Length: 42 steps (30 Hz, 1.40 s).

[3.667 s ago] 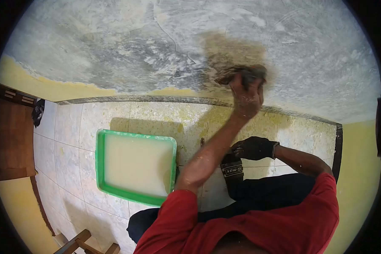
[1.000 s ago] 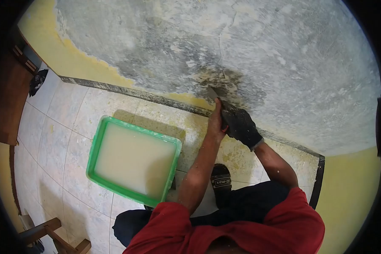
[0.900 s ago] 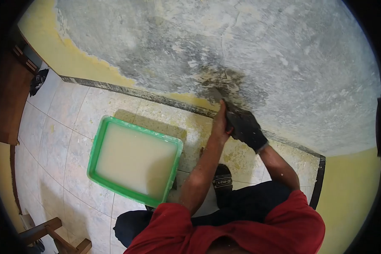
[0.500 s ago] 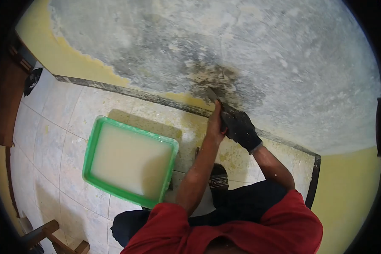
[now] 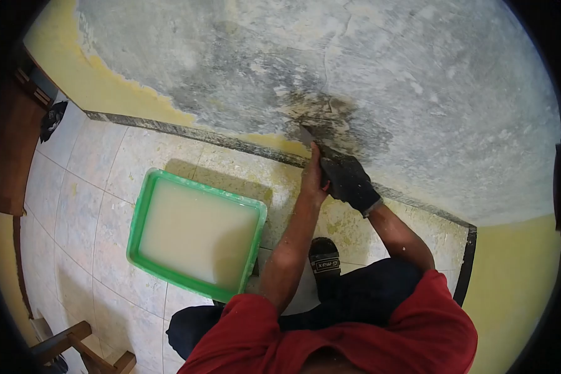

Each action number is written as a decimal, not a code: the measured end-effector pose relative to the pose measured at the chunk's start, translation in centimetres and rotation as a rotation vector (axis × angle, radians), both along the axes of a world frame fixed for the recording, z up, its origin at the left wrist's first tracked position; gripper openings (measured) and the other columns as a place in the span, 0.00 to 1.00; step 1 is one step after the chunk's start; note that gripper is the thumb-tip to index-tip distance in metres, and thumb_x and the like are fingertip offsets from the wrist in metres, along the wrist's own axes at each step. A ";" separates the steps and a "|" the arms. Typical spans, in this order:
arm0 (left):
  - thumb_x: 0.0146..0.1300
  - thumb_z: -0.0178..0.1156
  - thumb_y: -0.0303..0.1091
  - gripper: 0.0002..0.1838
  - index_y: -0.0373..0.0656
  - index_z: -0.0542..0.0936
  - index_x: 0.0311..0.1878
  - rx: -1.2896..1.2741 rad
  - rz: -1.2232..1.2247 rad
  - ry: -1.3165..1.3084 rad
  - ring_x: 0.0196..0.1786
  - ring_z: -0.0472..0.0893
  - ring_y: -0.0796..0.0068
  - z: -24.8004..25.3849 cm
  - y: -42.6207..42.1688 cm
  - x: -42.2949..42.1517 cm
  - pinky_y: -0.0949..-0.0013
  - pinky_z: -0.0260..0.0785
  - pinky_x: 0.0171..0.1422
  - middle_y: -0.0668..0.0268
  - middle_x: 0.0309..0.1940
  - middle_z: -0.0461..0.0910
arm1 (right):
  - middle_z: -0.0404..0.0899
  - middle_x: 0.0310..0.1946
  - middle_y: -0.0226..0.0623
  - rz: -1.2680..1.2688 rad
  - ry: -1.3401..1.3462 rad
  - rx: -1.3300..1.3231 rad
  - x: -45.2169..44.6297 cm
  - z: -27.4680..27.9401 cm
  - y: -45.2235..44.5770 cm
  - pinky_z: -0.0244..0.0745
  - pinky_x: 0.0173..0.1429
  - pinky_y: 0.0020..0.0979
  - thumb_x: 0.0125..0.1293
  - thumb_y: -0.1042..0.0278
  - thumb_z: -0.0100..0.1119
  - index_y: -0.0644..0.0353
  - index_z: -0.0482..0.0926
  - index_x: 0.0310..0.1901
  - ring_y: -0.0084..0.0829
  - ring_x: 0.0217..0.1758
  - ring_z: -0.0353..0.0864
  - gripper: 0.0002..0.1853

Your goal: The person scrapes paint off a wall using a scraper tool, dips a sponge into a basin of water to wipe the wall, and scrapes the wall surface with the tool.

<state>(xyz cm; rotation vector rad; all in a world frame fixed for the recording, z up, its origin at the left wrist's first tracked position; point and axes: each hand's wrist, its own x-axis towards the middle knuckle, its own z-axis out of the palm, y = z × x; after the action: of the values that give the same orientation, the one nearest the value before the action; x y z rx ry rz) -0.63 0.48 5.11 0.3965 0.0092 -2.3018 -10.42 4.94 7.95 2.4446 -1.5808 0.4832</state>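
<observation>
A scraper with a grey metal blade rests its tip against the dark, stained patch low on the stripped wall. My right hand, in a black glove, is closed around its handle. Bare and pressed against the glove, my left hand has its fingers wrapped at the tool too, thumb toward the blade. A small bit of orange-red shows between the hands; most of the handle is hidden.
A green tray of cloudy whitish liquid stands on the tiled floor to my left. Yellow paint flakes lie along the dark baseboard. A wooden stool-like frame is at lower left, a black bag at far left. My sandalled foot is below my hands.
Both hands and the scraper have shifted slightly left and up along the stained patch. The whole view has shifted a little; the grip looks the same.
</observation>
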 end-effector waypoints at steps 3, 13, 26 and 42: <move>0.64 0.51 0.60 0.27 0.44 0.76 0.49 0.045 -0.078 -0.166 0.28 0.79 0.74 -3.0 0.2 -1.0 0.74 0.72 0.27 0.63 0.35 0.81 | 0.79 0.41 0.49 -0.079 -0.207 0.366 -0.1 1.0 0.1 0.72 0.44 0.44 0.53 0.70 0.57 0.62 0.76 0.43 0.49 0.41 0.78 0.15; 0.63 0.52 0.61 0.27 0.44 0.75 0.48 0.009 -0.046 -0.085 0.33 0.81 0.75 -3.2 -0.1 -0.5 0.72 0.73 0.30 0.63 0.35 0.80 | 0.78 0.41 0.48 -0.014 -0.200 0.243 0.6 1.6 -0.2 0.72 0.43 0.43 0.50 0.70 0.59 0.64 0.76 0.43 0.47 0.40 0.78 0.17; 0.65 0.51 0.60 0.26 0.45 0.77 0.45 -0.022 -0.068 -0.111 0.34 0.80 0.71 -3.3 -0.7 0.4 0.69 0.75 0.35 0.64 0.33 0.79 | 0.79 0.30 0.46 -0.041 -0.172 0.152 1.1 0.2 -0.6 0.72 0.39 0.43 0.52 0.69 0.58 0.63 0.76 0.38 0.44 0.35 0.79 0.12; 0.63 0.56 0.56 0.21 0.47 0.76 0.43 0.027 -0.057 -0.186 0.30 0.79 0.72 -0.5 1.0 -1.6 0.69 0.75 0.36 0.67 0.32 0.79 | 0.78 0.44 0.50 -0.137 -0.382 0.206 -0.4 0.9 1.7 0.74 0.47 0.40 0.50 0.71 0.59 0.64 0.75 0.47 0.46 0.42 0.80 0.20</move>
<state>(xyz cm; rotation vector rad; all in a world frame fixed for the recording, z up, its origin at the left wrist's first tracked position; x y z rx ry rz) -2.23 1.53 4.59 0.6305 -0.0638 -2.3145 -10.85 6.61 8.85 2.4743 -2.0230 0.8427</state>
